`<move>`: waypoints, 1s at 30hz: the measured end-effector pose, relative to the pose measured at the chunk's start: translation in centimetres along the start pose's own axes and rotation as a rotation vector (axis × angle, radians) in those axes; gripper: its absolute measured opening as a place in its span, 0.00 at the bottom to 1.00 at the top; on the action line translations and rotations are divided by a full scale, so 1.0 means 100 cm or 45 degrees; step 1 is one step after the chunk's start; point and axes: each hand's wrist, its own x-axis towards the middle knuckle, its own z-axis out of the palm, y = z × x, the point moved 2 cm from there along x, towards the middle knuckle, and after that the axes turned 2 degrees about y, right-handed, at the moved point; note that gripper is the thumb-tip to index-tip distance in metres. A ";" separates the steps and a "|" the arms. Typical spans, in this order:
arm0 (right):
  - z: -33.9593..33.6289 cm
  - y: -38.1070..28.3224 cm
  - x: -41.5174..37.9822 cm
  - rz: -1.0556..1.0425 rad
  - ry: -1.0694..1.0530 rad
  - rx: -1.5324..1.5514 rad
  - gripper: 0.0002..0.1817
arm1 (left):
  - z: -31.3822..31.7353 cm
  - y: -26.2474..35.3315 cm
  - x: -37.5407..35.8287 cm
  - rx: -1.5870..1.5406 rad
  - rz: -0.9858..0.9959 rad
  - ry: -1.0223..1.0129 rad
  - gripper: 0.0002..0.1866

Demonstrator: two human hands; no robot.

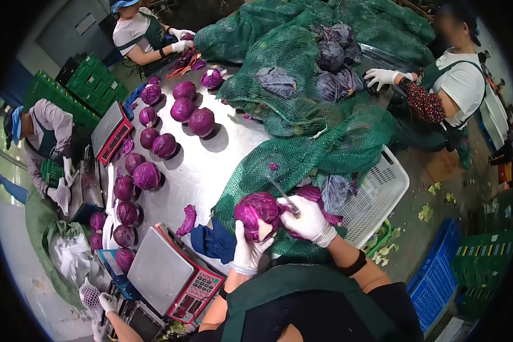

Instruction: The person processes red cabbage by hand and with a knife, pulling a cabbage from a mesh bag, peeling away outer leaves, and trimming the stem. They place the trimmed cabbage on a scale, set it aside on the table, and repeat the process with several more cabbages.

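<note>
A purple cabbage (256, 212) with a pale cut stem is held from below by my left hand (251, 248), which wears a white glove. My right hand (306, 218), also gloved, is closed around a knife (280, 191) whose blade points up and to the left, just right of the cabbage. Beneath both hands lie a green mesh sack (302, 157) and loose purple leaves (316, 199). Part of the knife's handle is hidden by my right fingers.
Several trimmed cabbages (202, 122) stand on the metal table (211, 162). A red-framed scale (165, 271) sits at lower left, a dark blue cloth (214, 242) beside it. A white crate (382, 199) is at right. Co-workers' gloved hands show at upper left, upper right and far left.
</note>
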 end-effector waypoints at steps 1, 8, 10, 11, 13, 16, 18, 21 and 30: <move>-0.003 0.015 0.001 0.237 -0.095 0.377 0.14 | -0.001 0.004 -0.003 -0.066 -0.043 0.002 0.45; -0.037 0.021 0.008 -0.405 0.266 -0.496 0.27 | -0.006 0.018 -0.012 0.125 -0.087 -0.010 0.42; -0.028 -0.019 -0.001 -0.300 -0.052 -0.197 0.31 | 0.006 0.015 -0.012 0.279 0.067 0.163 0.38; -0.019 -0.027 -0.004 -0.341 -0.045 -0.256 0.31 | 0.017 0.016 -0.014 0.380 0.246 0.212 0.35; -0.005 -0.034 -0.006 -0.365 -0.020 -0.433 0.30 | 0.015 0.015 -0.012 0.408 0.535 0.250 0.32; 0.003 -0.022 -0.003 -0.335 -0.118 -0.577 0.26 | 0.014 0.023 -0.016 0.671 0.672 0.253 0.34; 0.005 -0.022 -0.002 -0.343 -0.095 -0.624 0.19 | 0.012 0.026 -0.017 0.709 0.710 0.254 0.35; -0.011 -0.013 0.007 -0.311 -0.054 -0.085 0.07 | 0.013 0.034 -0.019 0.704 0.646 0.144 0.38; -0.039 0.036 0.021 -0.047 0.186 -0.426 0.20 | -0.006 0.025 -0.022 0.329 0.198 -0.215 0.42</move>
